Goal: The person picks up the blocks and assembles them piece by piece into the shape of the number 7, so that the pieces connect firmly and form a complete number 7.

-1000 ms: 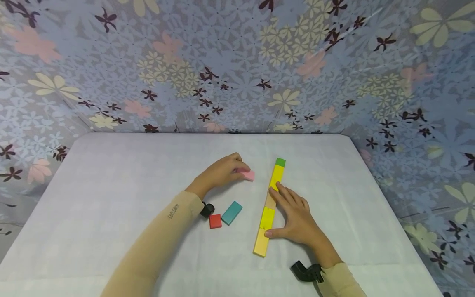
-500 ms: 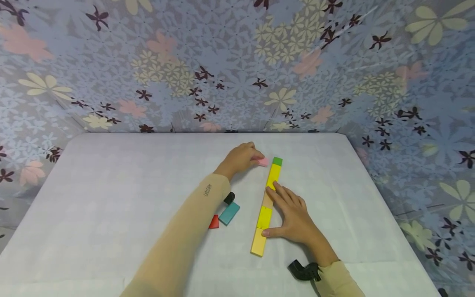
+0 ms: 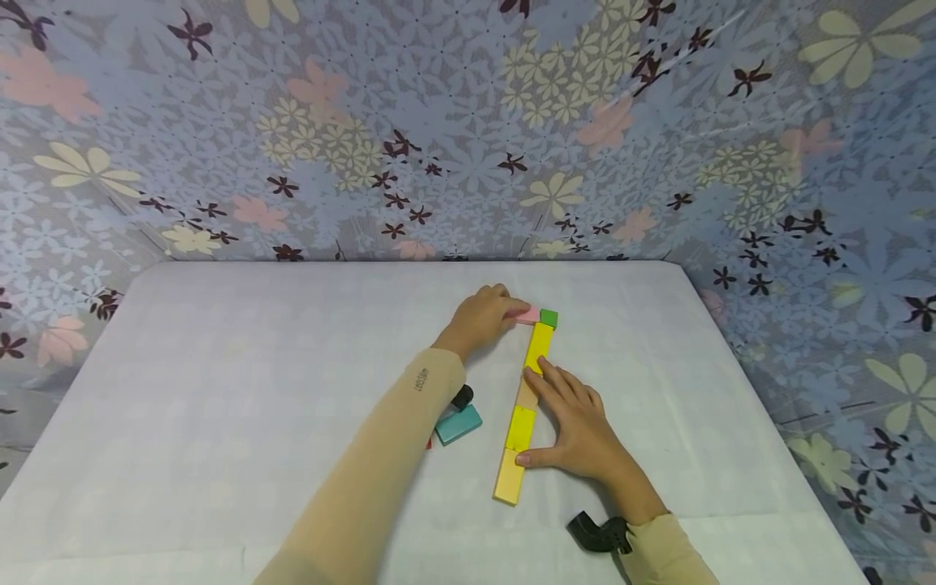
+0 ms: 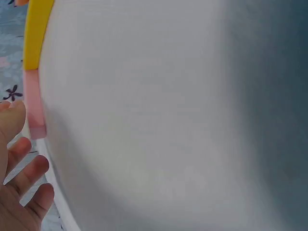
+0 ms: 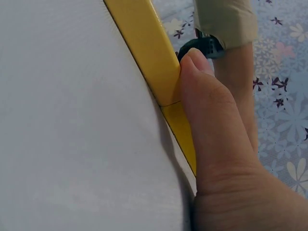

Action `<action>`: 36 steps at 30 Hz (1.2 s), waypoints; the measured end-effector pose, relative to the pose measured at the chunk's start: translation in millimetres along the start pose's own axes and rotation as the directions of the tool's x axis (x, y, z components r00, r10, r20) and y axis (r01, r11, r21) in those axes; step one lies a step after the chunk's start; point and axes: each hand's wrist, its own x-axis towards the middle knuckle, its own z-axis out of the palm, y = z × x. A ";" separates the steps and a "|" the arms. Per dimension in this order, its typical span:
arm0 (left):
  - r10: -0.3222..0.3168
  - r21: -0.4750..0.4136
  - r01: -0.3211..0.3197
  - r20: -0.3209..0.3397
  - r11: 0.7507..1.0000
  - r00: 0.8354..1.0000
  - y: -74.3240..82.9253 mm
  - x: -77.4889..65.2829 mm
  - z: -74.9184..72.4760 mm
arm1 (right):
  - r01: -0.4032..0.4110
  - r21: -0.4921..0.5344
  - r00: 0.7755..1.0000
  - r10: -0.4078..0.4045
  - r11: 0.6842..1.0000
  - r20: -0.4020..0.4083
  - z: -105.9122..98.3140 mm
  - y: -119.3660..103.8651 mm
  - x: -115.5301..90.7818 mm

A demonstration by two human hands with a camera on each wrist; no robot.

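My left hand (image 3: 483, 318) pinches a pink block (image 3: 528, 315), whose right end meets the small green block (image 3: 548, 318) at the far end of a row. In the left wrist view, the pink block (image 4: 33, 103) appears end to end with a yellow block (image 4: 37, 33). The row runs toward me: a long yellow block (image 3: 539, 345), a tan one (image 3: 527, 396), a bright yellow one (image 3: 521, 428) and a pale yellow one (image 3: 507, 478). Spread out at its right side, my right hand (image 3: 578, 422) touches the row with thumb (image 5: 207, 110) and fingertips.
A teal block (image 3: 459, 425) lies left of the row, just under the left wrist's black camera mount (image 3: 463, 396). Only a sliver of red block (image 3: 429, 444) shows beside the left sleeve (image 3: 380, 463). Flowered cloth (image 3: 439, 146) rises behind the white table (image 3: 256, 366).
My left hand has carried the pink block rightward and away from me to the green block. The teal block has turned, and the left sleeve now covers most of the red block.
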 end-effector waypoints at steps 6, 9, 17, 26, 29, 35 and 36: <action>0.064 -0.089 -0.065 -0.011 0.994 0.998 -9.6 -14.3 -13.2 | 0.011 -0.009 1.000 -0.012 1.000 -0.008 1.7 1.5 0.0; 0.102 -0.137 -0.103 -0.011 0.985 0.995 -16.8 -29.6 -19.7 | 0.016 -0.012 1.000 -0.016 1.000 -0.010 2.3 1.6 0.7; 0.105 -0.245 -0.074 0.116 0.967 0.988 -25.6 -94.3 -24.9 | 0.009 -0.009 1.000 -0.009 1.000 -0.016 1.7 1.1 0.6; 0.092 -0.066 -0.076 0.292 0.995 0.952 -18.7 -155.8 -14.8 | 0.006 0.004 1.000 -0.006 1.000 -0.019 1.3 0.9 0.6; 0.104 -0.019 -0.103 0.281 0.994 0.954 -13.4 -165.5 -12.4 | 0.007 0.008 1.000 -0.006 1.000 -0.021 1.2 1.0 0.4; 0.101 0.025 -0.111 0.261 0.993 0.960 -7.8 -172.2 -10.8 | 0.012 0.019 1.000 -0.012 1.000 -0.021 1.5 -0.4 0.6; 0.098 0.029 -0.109 0.258 0.994 0.961 -7.9 -172.4 -10.5 | 0.014 0.021 1.000 -0.014 1.000 -0.020 1.7 -0.6 1.0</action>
